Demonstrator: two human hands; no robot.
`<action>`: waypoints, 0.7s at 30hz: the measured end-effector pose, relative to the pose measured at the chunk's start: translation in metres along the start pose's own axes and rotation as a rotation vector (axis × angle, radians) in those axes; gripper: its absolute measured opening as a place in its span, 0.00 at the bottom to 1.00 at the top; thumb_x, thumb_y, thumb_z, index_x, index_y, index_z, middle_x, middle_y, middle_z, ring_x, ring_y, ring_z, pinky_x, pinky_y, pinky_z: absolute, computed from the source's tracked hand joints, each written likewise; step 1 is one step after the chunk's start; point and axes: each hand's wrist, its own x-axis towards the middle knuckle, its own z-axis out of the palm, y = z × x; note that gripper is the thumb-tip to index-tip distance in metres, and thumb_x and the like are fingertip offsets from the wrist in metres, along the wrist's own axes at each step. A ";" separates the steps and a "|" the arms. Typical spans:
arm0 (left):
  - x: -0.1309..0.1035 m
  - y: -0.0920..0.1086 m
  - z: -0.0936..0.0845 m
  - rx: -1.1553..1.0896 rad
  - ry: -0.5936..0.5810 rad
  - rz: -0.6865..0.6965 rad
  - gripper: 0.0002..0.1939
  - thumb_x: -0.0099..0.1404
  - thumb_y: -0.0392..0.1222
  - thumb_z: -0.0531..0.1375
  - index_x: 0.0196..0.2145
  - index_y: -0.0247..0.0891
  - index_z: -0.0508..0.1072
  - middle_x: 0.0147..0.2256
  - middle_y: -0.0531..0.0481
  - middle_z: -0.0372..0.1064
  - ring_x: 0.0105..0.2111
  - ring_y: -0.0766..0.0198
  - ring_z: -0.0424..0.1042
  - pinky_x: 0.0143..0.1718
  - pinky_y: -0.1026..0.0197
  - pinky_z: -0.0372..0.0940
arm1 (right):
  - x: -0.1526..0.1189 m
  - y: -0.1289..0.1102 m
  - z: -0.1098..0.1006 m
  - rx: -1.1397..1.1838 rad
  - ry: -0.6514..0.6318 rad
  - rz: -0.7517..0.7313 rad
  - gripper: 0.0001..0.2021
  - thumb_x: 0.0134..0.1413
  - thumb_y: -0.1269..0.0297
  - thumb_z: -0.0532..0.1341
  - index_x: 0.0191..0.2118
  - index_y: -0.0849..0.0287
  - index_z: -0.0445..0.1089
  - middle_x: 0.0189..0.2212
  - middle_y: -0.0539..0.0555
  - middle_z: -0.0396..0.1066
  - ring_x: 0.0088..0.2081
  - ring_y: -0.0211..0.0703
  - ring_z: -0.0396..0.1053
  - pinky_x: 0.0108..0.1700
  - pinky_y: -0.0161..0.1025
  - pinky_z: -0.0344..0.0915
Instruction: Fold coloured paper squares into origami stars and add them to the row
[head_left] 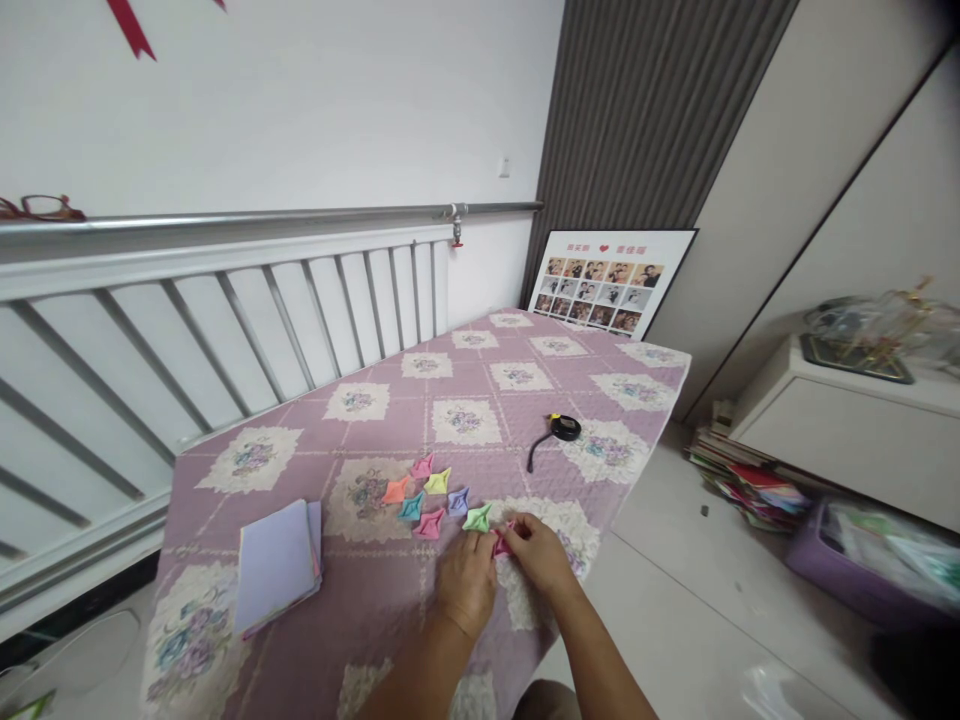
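A small pink folded-paper boat (502, 545) is between my two hands, low over the flowered tablecloth. My right hand (538, 550) pinches its right side between thumb and fingers. On its left side, my left hand (469, 575) is closed with the fingertips at the paper's edge; my knuckles hide part of the grip. Just beyond my left fingers sits a green paper boat (478, 518). Several more folded boats lie close by, among them a purple one (458, 502), a yellow one (437, 481), a teal one (411, 507) and an orange one (396, 490).
A stack of lilac paper sheets (276, 565) lies at the left of the table. Farther right rests a black tape measure (565, 428) with a strap. A white radiator (315, 320) borders the table's far left side, and a photo board (611, 280) leans behind it.
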 end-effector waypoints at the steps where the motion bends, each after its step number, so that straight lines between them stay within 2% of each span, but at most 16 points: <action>1: 0.000 0.000 0.001 -0.005 0.002 0.001 0.16 0.67 0.34 0.52 0.51 0.42 0.69 0.45 0.47 0.71 0.46 0.56 0.68 0.49 0.56 0.63 | 0.000 0.000 0.000 0.002 0.003 -0.001 0.12 0.47 0.53 0.58 0.27 0.55 0.70 0.24 0.50 0.73 0.28 0.45 0.70 0.34 0.38 0.62; 12: -0.001 0.000 0.003 -0.050 0.052 -0.032 0.14 0.63 0.31 0.53 0.45 0.41 0.69 0.42 0.47 0.71 0.44 0.56 0.69 0.46 0.55 0.63 | -0.001 -0.002 -0.003 0.062 0.020 -0.018 0.14 0.50 0.51 0.57 0.27 0.55 0.71 0.25 0.52 0.75 0.31 0.47 0.72 0.36 0.39 0.65; 16: -0.001 -0.003 0.004 -0.084 0.070 -0.062 0.13 0.62 0.29 0.52 0.41 0.41 0.68 0.39 0.47 0.71 0.41 0.56 0.70 0.44 0.56 0.63 | -0.002 0.001 -0.003 0.092 0.093 0.024 0.15 0.51 0.50 0.55 0.28 0.55 0.71 0.25 0.53 0.75 0.30 0.49 0.72 0.33 0.40 0.65; 21: -0.004 -0.006 -0.001 -0.135 0.079 -0.057 0.12 0.60 0.28 0.52 0.37 0.42 0.68 0.36 0.48 0.70 0.39 0.57 0.70 0.42 0.57 0.63 | -0.001 0.005 -0.004 0.129 0.200 0.090 0.17 0.52 0.48 0.52 0.25 0.54 0.67 0.20 0.52 0.71 0.25 0.47 0.69 0.27 0.39 0.62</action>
